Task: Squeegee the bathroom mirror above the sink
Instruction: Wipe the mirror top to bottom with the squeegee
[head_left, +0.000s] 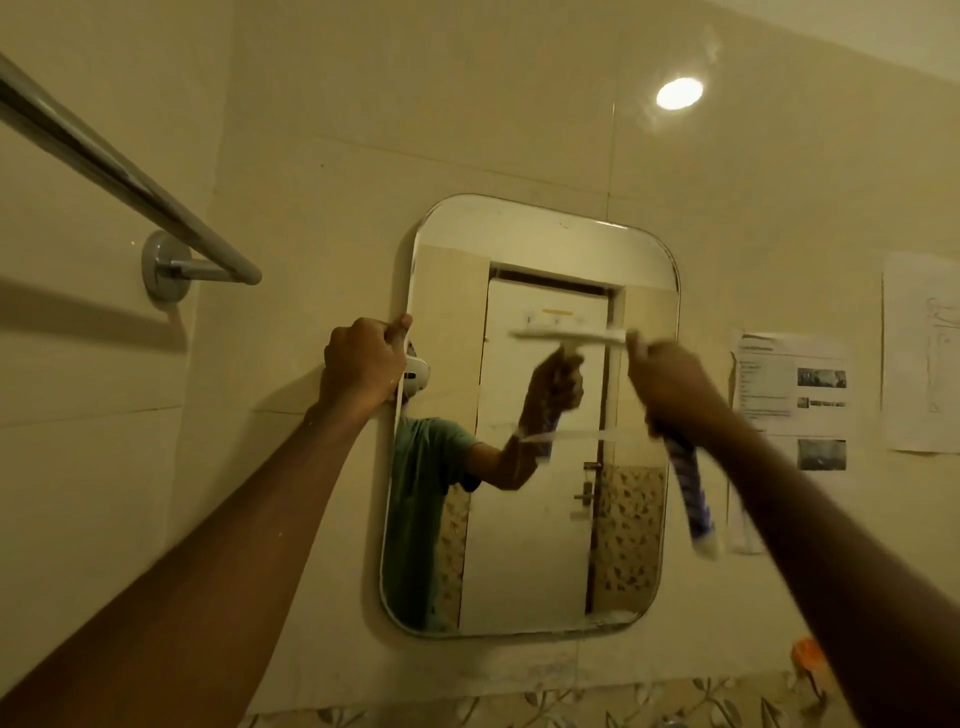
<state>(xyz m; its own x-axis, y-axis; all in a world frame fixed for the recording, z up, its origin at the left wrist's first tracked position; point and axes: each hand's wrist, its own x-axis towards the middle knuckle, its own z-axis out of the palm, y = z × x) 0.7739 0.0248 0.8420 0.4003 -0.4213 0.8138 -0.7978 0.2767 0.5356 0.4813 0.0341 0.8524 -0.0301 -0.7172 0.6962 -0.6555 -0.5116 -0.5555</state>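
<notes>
Mirror (524, 561): a rounded rectangle is fixed to the tiled wall at the middle of the frame; a door and a person in a green shirt are reflected in it.
Squeegee (695, 501): its blue and white handle is held in front of the mirror's right side, sloping down to the right; the white head is blurred near the upper glass, and contact cannot be told.
Right hand (670, 384): the fingers are curled tightly round the squeegee handle.
Left hand (361, 361): the mirror's left edge is gripped, with the thumb laid on the rim.
Towel rail (104, 161): a chrome bar is mounted at upper left.
Papers (795, 384): printed sheets are stuck to the wall right of the mirror.
</notes>
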